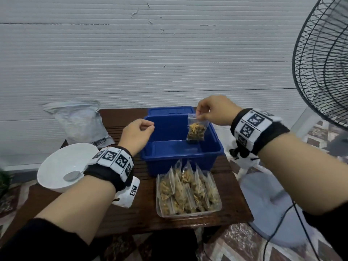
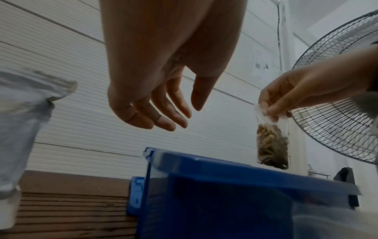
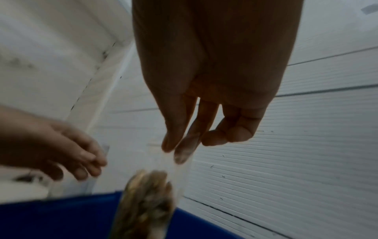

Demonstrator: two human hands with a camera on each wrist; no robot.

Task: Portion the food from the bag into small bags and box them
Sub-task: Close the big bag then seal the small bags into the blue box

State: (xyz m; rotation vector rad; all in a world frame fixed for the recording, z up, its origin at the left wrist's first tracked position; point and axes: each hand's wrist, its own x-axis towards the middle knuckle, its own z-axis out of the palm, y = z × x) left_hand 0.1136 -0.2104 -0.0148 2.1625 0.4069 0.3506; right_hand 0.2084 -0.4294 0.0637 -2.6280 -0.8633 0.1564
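My right hand [image 1: 216, 110] pinches the small bag [image 1: 196, 128] by its top edge, so it hangs long axis straight down, over the right side of the open blue box [image 1: 211, 151]. The drop is directly below my fingers [image 3: 184, 145]. My left hand [image 1: 136, 134] hovers loosely curled and empty above the box's left rim, farther from the bag. The bag is clear, its lower half packed with tan and brown pieces.

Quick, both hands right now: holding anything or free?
Left hand: open, fingers relaxed, holding nothing, beside the blue box.
Right hand: pinching the top of a small filled bag over the box.
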